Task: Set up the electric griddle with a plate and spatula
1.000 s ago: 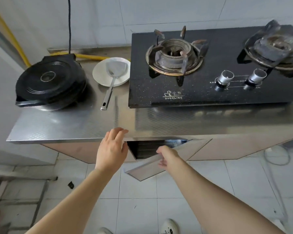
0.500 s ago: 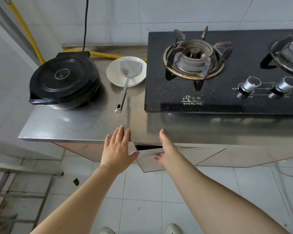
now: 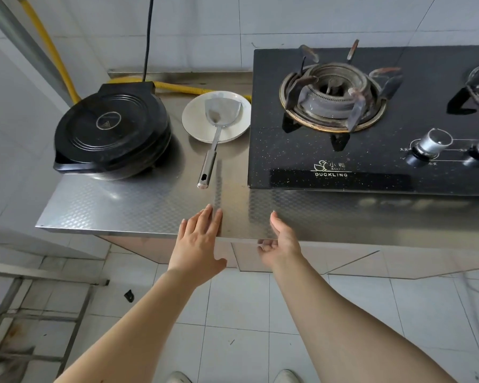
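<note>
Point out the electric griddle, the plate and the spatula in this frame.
electric griddle [image 3: 109, 125]: head view, centre of its closed black lid.
plate [image 3: 194, 120]: head view, bare white surface left of the spatula blade.
spatula [image 3: 210, 158]: head view, middle of its metal handle.

Black griddle [image 3: 112, 129], white plate [image 3: 197, 123], silver spatula [image 3: 217, 125].

Counter [image 3: 122, 205]: stainless steel, embossed in a fine dimpled pattern, with a dull sheen. Electric griddle [image 3: 111, 128], at 10 o'clock on the counter: black lid, satin, ridged in concentric rings. Plate [image 3: 194, 117], at 3 o'clock of the griddle: white, glazed, glossy. Spatula [image 3: 213, 150]: polished metal, bright blade and tubular handle. Gas hob [image 3: 288, 161], at 3 o'clock of the plate: black glass top, glossy, finely speckled. Knobs [image 3: 429, 145]: shiny metal. Hose [image 3: 177, 88], at 12 o'clock: yellow, corrugated.
</note>
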A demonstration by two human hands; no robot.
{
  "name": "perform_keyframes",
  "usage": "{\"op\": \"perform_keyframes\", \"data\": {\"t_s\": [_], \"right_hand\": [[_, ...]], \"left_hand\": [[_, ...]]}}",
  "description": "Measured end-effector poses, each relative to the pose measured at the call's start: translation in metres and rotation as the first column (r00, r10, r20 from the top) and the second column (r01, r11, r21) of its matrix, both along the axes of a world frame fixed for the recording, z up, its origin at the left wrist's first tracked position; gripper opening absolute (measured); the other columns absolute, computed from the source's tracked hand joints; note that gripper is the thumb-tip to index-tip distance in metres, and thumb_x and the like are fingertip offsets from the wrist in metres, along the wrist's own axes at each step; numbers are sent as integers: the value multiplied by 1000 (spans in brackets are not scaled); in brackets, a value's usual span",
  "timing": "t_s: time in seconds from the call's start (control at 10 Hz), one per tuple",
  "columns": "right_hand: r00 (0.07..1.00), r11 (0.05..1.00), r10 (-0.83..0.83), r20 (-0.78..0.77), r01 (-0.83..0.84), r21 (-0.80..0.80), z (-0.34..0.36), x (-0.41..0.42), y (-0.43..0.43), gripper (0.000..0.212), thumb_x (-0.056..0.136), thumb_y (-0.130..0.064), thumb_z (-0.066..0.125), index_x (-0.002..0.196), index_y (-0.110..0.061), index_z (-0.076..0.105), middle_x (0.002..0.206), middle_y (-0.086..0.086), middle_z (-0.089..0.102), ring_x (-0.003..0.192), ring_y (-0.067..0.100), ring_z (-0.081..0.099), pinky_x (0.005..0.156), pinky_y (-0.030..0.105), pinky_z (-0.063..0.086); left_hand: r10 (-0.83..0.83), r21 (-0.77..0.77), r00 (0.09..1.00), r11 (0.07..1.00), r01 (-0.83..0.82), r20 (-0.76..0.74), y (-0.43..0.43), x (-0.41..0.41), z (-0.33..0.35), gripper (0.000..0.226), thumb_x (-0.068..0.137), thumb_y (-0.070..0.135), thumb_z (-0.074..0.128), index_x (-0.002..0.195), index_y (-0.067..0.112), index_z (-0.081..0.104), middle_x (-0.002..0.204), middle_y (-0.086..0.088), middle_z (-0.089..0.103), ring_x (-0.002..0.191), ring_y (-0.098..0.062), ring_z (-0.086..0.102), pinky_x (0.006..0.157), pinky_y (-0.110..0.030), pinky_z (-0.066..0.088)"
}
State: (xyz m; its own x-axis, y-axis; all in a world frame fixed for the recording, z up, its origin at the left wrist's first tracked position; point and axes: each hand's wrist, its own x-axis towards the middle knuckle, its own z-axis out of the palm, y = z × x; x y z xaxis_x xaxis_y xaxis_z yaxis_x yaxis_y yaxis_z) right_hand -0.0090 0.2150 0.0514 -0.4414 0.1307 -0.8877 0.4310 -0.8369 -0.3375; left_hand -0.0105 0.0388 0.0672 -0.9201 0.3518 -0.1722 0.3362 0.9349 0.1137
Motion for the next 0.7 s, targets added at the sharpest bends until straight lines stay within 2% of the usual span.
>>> {"op": "perform_keyframes", "data": {"t_s": [0.1, 0.2, 0.3, 0.4, 0.5, 0.6, 0.7], "right_hand": [[999, 1000, -7, -48, 6, -15, -2, 3, 1, 58, 73, -37, 81, 121, -9, 63, 85, 2, 52, 65, 13, 47, 72, 25, 50], [999, 1000, 9, -41, -8, 13, -4, 5, 1, 58, 72, -39, 80, 120, -10, 64, 82, 2, 48, 62, 12, 42, 94, 30, 48], [998, 998, 48, -33, -48, 28, -5, 4, 2, 54, 74, -42, 78, 118, -13, 65, 77, 2, 45, 68, 14, 47, 106, 40, 40], [980, 975, 197, -27, -193, 107, -3, 6, 4, 51, 78, -51, 70, 116, -17, 65, 72, 3, 43, 87, 19, 55, 101, 44, 37], [929, 908, 369, 22, -366, 204, -1, 11, 8, 61, 81, -63, 59, 123, -18, 59, 85, 3, 50, 106, 24, 53, 100, 41, 39], [916, 882, 386, 108, -401, 247, 11, 18, 18, 48, 91, -57, 48, 93, -10, 58, 119, 12, 62, 116, 32, 57, 95, 43, 43], [920, 897, 372, 122, -390, 208, 29, 27, 21, 43, 99, -46, 40, 89, -6, 54, 128, 19, 61, 112, 32, 60, 89, 45, 44]], "left_hand": [[-7, 25, 1000, 1000, 6, 21, -2, -2, 2, 110, 69, 50, 68, 152, 23, 1, 160, -2, 4, 143, -23, 8, 120, -41, 11], [-5, 29, 999, 1000, 3, 49, -3, -3, 4, 110, 68, 48, 68, 152, 24, 2, 160, -1, 4, 143, -23, 9, 119, -40, 10], [-5, 25, 995, 1000, 3, 96, -2, -6, 7, 110, 69, 48, 68, 152, 24, 1, 161, 0, 2, 145, -23, 7, 120, -39, 8], [3, 66, 980, 998, -16, 200, -5, -9, 13, 108, 71, 46, 70, 152, 23, 3, 162, 3, -1, 147, -19, 3, 120, -39, 8], [-4, 89, 966, 996, -19, 257, -13, -8, 19, 102, 73, 44, 69, 152, 20, 9, 162, 4, 3, 147, -16, 6, 119, -36, 12], [-24, 125, 970, 992, -6, 240, -28, -6, 29, 77, 78, 38, 65, 145, 19, 31, 157, 2, 22, 141, -20, 25, 114, -32, 22], [-26, 195, 982, 981, -11, 187, -49, -14, 45, 56, 82, 31, 62, 134, 22, 46, 150, 1, 36, 133, -23, 39, 105, -31, 34]]}}
